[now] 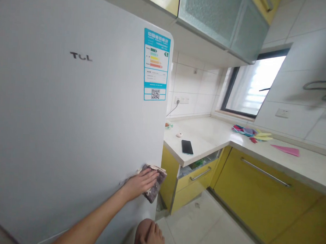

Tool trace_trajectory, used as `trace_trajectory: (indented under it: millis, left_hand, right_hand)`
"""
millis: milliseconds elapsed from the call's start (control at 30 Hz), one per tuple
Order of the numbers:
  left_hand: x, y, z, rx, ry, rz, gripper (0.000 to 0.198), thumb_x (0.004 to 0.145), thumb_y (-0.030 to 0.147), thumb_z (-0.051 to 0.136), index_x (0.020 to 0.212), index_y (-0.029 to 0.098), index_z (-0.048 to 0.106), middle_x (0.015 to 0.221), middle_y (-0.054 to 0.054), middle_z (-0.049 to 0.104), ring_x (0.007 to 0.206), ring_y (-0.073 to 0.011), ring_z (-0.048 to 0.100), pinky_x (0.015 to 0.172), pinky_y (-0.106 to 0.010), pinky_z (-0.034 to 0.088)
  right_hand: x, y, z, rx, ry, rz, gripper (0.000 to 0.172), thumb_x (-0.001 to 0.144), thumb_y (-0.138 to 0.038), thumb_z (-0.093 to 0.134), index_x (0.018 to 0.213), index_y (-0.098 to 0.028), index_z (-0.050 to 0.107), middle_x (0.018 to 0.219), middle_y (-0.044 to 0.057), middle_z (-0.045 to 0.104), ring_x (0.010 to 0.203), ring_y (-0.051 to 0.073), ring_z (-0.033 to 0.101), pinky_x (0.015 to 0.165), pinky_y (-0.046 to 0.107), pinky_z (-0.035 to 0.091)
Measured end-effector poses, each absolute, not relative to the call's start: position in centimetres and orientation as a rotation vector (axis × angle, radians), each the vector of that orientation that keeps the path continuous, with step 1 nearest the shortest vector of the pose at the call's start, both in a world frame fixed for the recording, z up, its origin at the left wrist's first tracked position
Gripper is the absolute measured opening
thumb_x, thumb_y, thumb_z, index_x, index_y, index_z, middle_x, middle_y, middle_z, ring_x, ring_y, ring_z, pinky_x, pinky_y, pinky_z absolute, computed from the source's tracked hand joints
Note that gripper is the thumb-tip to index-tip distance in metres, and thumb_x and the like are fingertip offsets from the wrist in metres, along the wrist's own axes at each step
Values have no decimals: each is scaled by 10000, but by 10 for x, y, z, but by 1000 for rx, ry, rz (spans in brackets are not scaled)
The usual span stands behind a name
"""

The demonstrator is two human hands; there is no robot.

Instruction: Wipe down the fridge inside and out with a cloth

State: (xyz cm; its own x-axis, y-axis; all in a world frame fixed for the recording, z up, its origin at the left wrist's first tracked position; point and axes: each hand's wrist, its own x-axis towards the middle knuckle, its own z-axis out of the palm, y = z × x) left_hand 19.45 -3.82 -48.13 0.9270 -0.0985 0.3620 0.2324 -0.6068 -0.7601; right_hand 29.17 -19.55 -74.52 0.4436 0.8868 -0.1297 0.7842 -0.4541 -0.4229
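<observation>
Left hand, fingers flat, presses cloth against fridge door edge; right hand rests closed on knee for balance.

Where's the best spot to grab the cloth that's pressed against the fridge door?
Probably the loose lower right corner of the cloth, coming from the right. That part hangs past the left hand and the fridge door edge, so fingers could pinch it without prying under the flat palm.
</observation>
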Motion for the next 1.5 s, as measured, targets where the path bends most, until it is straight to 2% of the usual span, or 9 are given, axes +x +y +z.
trace_trajectory:
  millis: [233, 467, 600, 767, 933, 1100, 1333, 1433, 1500]
  left_hand:
    - [129, -43, -211, -2095, -541, -708, 706, 893, 216, 714, 1579, 277, 556, 1736, -54, 423, 1606, -323, 393, 1365, -611, 193]
    - [18, -66, -8, -1596, -941, -1234, 781, 1026, 661, 426, 1562, 96, 478, 1717, -80, 418, 1564, -460, 325, 1221, -714, 215]
    - [9, -67, -7, -1573, -995, -1141, 849, 1005, 660, 453, 1513, -19, 503, 1644, -137, 470, 1543, -498, 323, 1190, -750, 166]
    - [24, -61, -94, -1884, -657, -725, 711, 939, 391, 685, 1616, 313, 480, 1781, -21, 339, 1644, -351, 271, 1339, -647, 74]
    - [12, -51, -192, -2161, -273, -398, 649, 910, 244, 692, 1531, 394, 580, 1707, 3, 479, 1611, -269, 390, 1372, -554, 159]
    - [-15, -54, -208, -2254, -18, -249, 467, 1002, 196, 616, 1392, 441, 695, 1624, 60, 572, 1542, -160, 492, 1357, -391, 268]
    - [-28, -55, -66, -1768, -698, -802, 672, 1069, 523, 458, 1604, 116, 468, 1772, -68, 310, 1629, -387, 255, 1278, -695, 163]
    - [0, -40, 1, -1492, -1003, -1120, 807, 967, 597, 638, 1536, 45, 487, 1683, -46, 461, 1578, -219, 298, 1333, -429, -110]
    - [33, -33, 24, -1454, -1229, -1117, 783, 942, 621, 636, 1427, 12, 560, 1586, -12, 574, 1519, -140, 337, 967, -150, -431]
  right_hand:
    - [317, -176, -771, -2332, -1437, 510, 623, 819, -433, 525, 1346, -180, 742, 1389, 241, 709, 1286, 447, 693, 1038, 605, 572]
    - [348, -153, -726, -1777, -1240, 280, 599, 814, -573, 563, 1305, -277, 736, 1430, 201, 685, 1370, 472, 619, 1175, 672, 486]
    - [349, -111, -549, -1332, -1169, -295, 554, 1003, -494, 531, 1502, -257, 573, 1480, 199, 611, 1412, 408, 558, 1189, 697, 420]
    - [357, -48, -245, -832, -1273, -830, 586, 1058, -368, 530, 1603, -162, 474, 1638, 200, 471, 1559, 324, 408, 1226, 628, 350]
    - [389, 19, -42, -882, -1407, -1063, 897, 930, -354, -115, 852, 31, 691, 1757, 273, 62, 1643, 313, 177, 1070, 576, 335]
    - [402, 50, -9, -976, -1485, -1000, 642, 754, -337, -191, 516, -179, 384, 1477, 318, 510, 1382, 204, 555, 950, 546, 360]
    - [386, 51, -24, -918, -1403, -936, 921, 859, -322, -243, 765, -49, 631, 1592, 283, 427, 1495, 243, 461, 992, 514, 387]
    - [383, 49, -23, -903, -1372, -869, 548, 1136, -538, 215, 1191, -271, 691, 1523, 96, 594, 1458, 277, 502, 1158, 562, 402]
    - [383, 48, -23, -900, -1390, -821, 387, 1106, -618, 291, 1312, -487, 591, 1437, 23, 647, 1457, 313, 467, 1218, 637, 355]
